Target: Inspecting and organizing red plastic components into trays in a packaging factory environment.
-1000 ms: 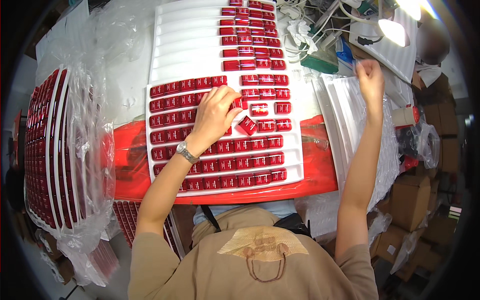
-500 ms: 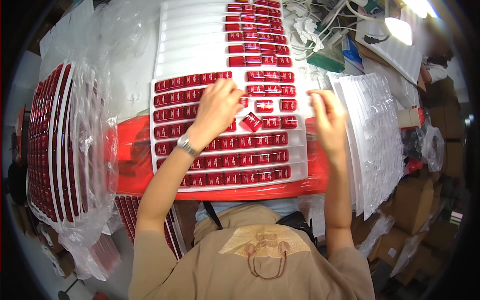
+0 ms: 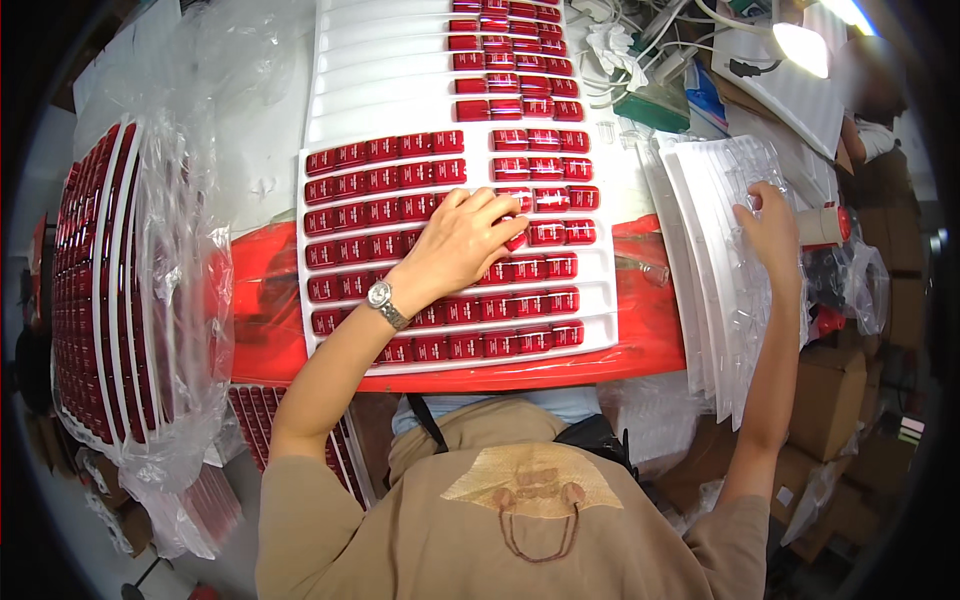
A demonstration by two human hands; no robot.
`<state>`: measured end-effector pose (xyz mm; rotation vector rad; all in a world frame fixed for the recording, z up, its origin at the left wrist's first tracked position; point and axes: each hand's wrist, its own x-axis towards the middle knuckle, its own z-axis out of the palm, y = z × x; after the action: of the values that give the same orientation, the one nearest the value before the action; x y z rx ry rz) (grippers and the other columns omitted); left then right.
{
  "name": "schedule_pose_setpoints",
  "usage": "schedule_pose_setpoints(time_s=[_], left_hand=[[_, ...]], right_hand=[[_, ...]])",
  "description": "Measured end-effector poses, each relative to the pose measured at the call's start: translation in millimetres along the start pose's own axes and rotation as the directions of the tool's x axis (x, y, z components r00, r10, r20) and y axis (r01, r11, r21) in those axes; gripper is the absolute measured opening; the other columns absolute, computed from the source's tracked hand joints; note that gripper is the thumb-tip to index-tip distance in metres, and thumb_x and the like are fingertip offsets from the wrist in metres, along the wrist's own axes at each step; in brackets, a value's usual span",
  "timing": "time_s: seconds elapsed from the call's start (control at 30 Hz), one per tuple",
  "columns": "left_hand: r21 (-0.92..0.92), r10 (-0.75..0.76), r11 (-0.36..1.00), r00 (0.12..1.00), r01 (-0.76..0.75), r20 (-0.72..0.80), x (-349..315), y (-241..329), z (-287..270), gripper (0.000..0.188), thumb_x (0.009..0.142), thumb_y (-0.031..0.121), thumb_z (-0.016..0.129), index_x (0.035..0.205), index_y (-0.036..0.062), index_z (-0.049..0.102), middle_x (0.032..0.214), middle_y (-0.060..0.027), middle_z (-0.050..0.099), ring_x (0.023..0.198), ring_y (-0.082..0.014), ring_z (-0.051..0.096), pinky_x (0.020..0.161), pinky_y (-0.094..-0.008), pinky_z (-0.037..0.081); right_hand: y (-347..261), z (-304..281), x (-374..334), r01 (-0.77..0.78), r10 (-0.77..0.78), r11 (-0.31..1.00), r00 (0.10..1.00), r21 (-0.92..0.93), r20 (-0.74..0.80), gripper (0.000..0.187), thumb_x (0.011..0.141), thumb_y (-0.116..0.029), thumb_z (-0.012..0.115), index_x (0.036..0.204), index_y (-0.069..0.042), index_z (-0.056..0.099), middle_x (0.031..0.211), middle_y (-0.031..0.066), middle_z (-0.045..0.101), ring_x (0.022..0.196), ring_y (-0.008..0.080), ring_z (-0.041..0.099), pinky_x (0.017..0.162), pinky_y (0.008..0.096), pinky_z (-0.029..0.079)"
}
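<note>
Small glossy red bottles [image 3: 382, 180] with pale print lie in rows in a white ridged tray [image 3: 600, 335] before me. Over the tray's middle is my left hand [image 3: 465, 240], a metal watch [image 3: 380, 293] on its wrist. Its fingers are closed on one red bottle [image 3: 516, 241], partly covered by them, at the left end of a short group. My right hand [image 3: 772, 228] is off to the right, above a stack of white and clear plastic trays [image 3: 715, 270]. Its thumb and fingers are apart, and I see nothing between them.
A second white tray [image 3: 380, 85] at the back holds red bottles on its right side. Plastic-wrapped filled trays [image 3: 100, 290] stand at the left. Red sheeting [image 3: 650, 340] covers the near table edge. Cables, a lamp [image 3: 800, 50] and cardboard boxes [image 3: 830, 395] are at the right; another person is beyond.
My left hand has moved right onto the bottle that lay tilted, which now sits nearly in line. My right hand has swung right to the stacked trays. The gap in the row above is filled.
</note>
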<state>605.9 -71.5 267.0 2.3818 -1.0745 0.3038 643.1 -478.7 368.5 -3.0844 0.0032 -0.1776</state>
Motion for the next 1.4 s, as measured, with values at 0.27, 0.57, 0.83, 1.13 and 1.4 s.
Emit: schedule_pose_setpoints(time_s=[0.27, 0.57, 0.83, 1.13, 1.4], left_hand=[[-0.346, -0.274, 0.909, 0.959, 0.234, -0.069, -11, 10, -6, 0.032, 0.077, 0.012, 0.071, 0.104, 0.0017, 0.059, 0.104, -0.0114, 0.059, 0.101, -0.0262, 0.056, 0.089, -0.0376, 0.045], [-0.631, -0.212, 0.772, 0.966, 0.072, -0.149, -24, 38, -28, 0.033, 0.076, 0.011, 0.072, 0.105, 0.0003, 0.061, 0.101, -0.0119, 0.059, 0.094, -0.025, 0.06, 0.081, -0.035, 0.05], [-0.348, -0.376, 0.884, 0.917, 0.312, -0.131, -26, 23, -17, 0.025, 0.075, 0.009, 0.072, 0.098, 0.0025, 0.065, 0.097, -0.009, 0.058, 0.092, -0.0233, 0.056, 0.079, -0.0357, 0.047], [0.052, -0.368, 0.925, 0.923, 0.375, -0.114, -15, 14, -4, 0.04, 0.07, 0.019, 0.077, 0.105, 0.0041, 0.066, 0.1, -0.007, 0.059, 0.098, -0.0204, 0.052, 0.087, -0.0347, 0.038], [-0.131, -0.417, 0.909, 0.869, 0.396, -0.267, -41, 8, -3, 0.03, 0.073, 0.014, 0.075, 0.098, 0.0037, 0.062, 0.094, -0.0072, 0.06, 0.089, -0.0222, 0.055, 0.078, -0.0351, 0.042]], right_hand=[[-95, -17, -37, 0.007, -0.033, 0.483, 0.999, 0.875, 0.01, 0.026, 0.083, -0.005, 0.062, 0.108, -0.003, 0.055, 0.082, 0.0055, 0.06, 0.074, 0.012, 0.059, 0.063, 0.024, 0.046], [-221, 45, -83, 0.019, -0.275, 0.403, 0.956, 0.915, 0.101, 0.011, 0.093, -0.012, 0.054, 0.097, -0.002, 0.052, 0.065, 0.0083, 0.057, 0.058, 0.0158, 0.058, 0.054, 0.0274, 0.044], [-167, -4, -63, -0.074, 0.07, 0.803, 0.997, 0.592, 0.029, 0.043, 0.085, -0.029, 0.063, 0.117, 0.0, 0.056, 0.088, 0.0195, 0.061, 0.078, 0.0288, 0.06, 0.07, 0.0402, 0.047], [-47, -11, -49, 0.057, -0.072, 0.995, 0.976, -0.08, -0.207, 0.015, 0.079, -0.004, 0.067, 0.092, 0.0, 0.061, 0.089, 0.0119, 0.062, 0.078, 0.0268, 0.062, 0.069, 0.0371, 0.048], [-207, 54, -52, 0.024, -0.017, 0.121, 1.0, 0.992, -0.022, 0.019, 0.083, -0.005, 0.067, 0.101, -0.002, 0.061, 0.076, 0.0013, 0.062, 0.063, 0.006, 0.057, 0.055, 0.0209, 0.046]])
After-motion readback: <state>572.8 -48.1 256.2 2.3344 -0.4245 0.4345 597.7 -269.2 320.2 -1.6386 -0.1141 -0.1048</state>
